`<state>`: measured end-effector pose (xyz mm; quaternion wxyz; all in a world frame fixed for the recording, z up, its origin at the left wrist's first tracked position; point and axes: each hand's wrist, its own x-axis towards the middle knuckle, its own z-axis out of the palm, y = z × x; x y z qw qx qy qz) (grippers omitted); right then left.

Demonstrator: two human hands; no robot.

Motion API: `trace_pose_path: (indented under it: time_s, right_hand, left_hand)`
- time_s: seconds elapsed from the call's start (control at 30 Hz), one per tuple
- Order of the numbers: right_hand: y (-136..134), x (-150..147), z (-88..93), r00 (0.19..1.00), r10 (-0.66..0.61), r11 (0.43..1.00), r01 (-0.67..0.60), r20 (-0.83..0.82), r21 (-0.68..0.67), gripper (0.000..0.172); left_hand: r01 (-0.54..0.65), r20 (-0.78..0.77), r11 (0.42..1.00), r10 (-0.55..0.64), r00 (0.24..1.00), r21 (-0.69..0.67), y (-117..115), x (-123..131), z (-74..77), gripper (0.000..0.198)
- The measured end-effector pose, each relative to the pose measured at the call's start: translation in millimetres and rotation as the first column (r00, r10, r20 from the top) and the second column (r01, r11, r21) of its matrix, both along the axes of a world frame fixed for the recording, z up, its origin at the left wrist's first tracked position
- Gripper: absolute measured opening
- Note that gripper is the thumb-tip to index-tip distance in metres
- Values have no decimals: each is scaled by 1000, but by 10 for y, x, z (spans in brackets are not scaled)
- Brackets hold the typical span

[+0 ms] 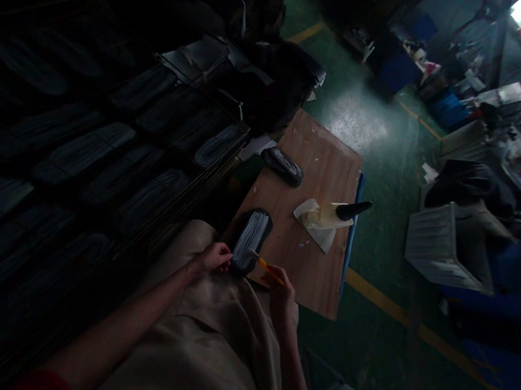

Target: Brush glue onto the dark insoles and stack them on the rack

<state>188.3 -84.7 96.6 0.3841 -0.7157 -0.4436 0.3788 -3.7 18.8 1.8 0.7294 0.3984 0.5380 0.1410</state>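
A black shoe sole (pixel 250 239) smeared with whitish glue lies at the near edge of a wooden board (pixel 312 243). My left hand (pixel 215 257) is closed on the sole's near end. My right hand (pixel 281 287) is closed on an orange-handled brush (pixel 266 266), whose tip touches the sole's near end. A second black sole (pixel 283 165) lies at the board's far left. A glue bottle with a black nozzle (pixel 336 214) rests on its side on white paper (pixel 315 225) near the board's right edge.
Racks (pixel 99 150) holding several glued dark soles fill the left. My lap in beige cloth (pixel 212 339) is below the board. A green floor with yellow lines (pixel 386 307), a white crate (pixel 435 246) and cluttered benches lie to the right.
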Motion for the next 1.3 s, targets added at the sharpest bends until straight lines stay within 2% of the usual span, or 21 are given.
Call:
trace_pose_path:
  time_s: [0.2, 0.27, 0.37, 0.47, 0.7, 0.97, 1.3]
  right_hand:
    - [-153, -34, 38, 999, 16, 997, -13, 33, -70, 20]
    - [-219, 1, 59, 1000, 21, 995, -21, 2, -95, 20]
    - [-233, 55, 45, 996, -37, 998, 33, -84, -50, 24]
    - [-127, 80, 11, 989, -102, 995, 102, -109, -5, 25]
    - [193, 59, 27, 986, -139, 983, 149, -94, 107, 28]
    - [295, 70, 98, 970, -198, 961, 221, -143, 166, 27]
    - [427, 70, -176, 981, -158, 970, 176, -116, 166, 26]
  left_hand:
    - [14, -24, 1000, -14, 1000, -6, 8, -4, 95, 14]
    - [16, -18, 1000, -17, 1000, -3, 9, -1, 114, 13]
    - [21, -35, 1000, -22, 999, -16, 9, 10, 132, 14]
    - [11, -39, 1000, -11, 999, -25, 8, 15, 146, 14]
    - [-61, 10, 998, 61, 998, 35, 5, -49, 183, 14]
    - [-137, 114, 989, 142, 983, -49, -18, -102, 217, 27]
    - [-140, 103, 988, 146, 984, -64, -24, -103, 239, 26]
